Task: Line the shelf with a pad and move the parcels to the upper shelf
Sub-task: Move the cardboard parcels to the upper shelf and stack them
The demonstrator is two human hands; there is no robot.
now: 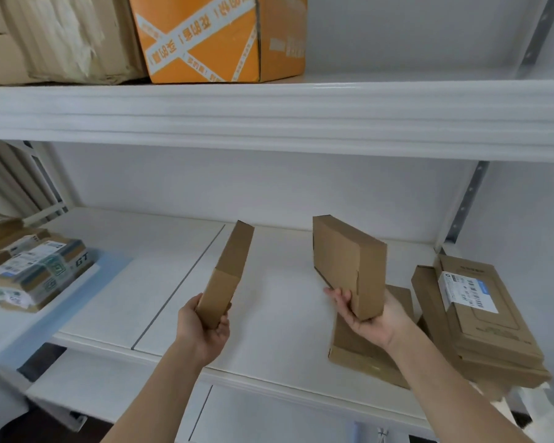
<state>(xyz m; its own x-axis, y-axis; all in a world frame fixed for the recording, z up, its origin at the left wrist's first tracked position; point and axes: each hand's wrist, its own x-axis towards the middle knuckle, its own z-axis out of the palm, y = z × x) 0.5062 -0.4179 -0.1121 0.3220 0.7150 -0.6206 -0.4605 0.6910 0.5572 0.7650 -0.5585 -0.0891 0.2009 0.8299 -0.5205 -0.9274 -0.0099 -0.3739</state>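
Observation:
My left hand [207,327] grips the near end of a flat brown cardboard parcel [227,270], held on edge above the middle shelf [269,314]. My right hand [365,314] holds a second flat brown parcel [349,263] upright from below, fingers curled round its lower corner. Under that hand another flat parcel [365,356] lies on the shelf. A stack of labelled flat parcels [483,318] sits at the shelf's right end. The upper shelf [301,113] runs across the view above both hands, its right part bare white.
An orange taped box [218,36] and a worn brown carton [61,36] stand on the upper shelf's left. A pile of labelled parcels [32,270] rests on a pale blue sheet [109,266] at the left. Metal uprights [467,199] frame the right side.

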